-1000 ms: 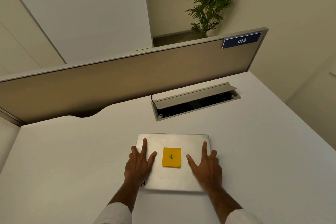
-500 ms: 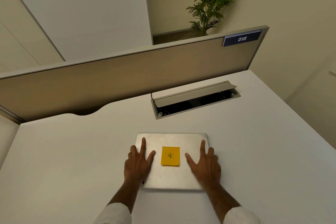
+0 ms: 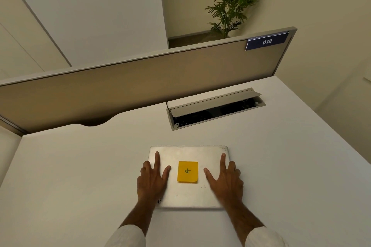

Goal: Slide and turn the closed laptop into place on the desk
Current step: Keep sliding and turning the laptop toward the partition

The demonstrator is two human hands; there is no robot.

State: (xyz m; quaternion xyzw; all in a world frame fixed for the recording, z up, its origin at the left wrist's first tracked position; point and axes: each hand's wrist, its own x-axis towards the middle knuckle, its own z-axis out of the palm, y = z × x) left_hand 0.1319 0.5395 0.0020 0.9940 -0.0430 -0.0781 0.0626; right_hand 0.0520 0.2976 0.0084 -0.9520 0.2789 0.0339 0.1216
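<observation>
Both hands, left [image 3: 152, 179] and right [image 3: 225, 179], lie flat, fingers spread, on the closed silver aluminium laptop [image 3: 188, 192]. Its long axis runs side to side on the white tabletop [image 3: 80, 166]. Neither hand grips anything.

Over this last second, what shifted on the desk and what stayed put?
Very little. The closed laptop turned slightly, its far edge now squarer to the person, under both palms. The left hand and right hand remain flat on the lid either side of the yellow sticky note, nothing taken hold of or released. The open cable tray and divider panel are unchanged.
</observation>
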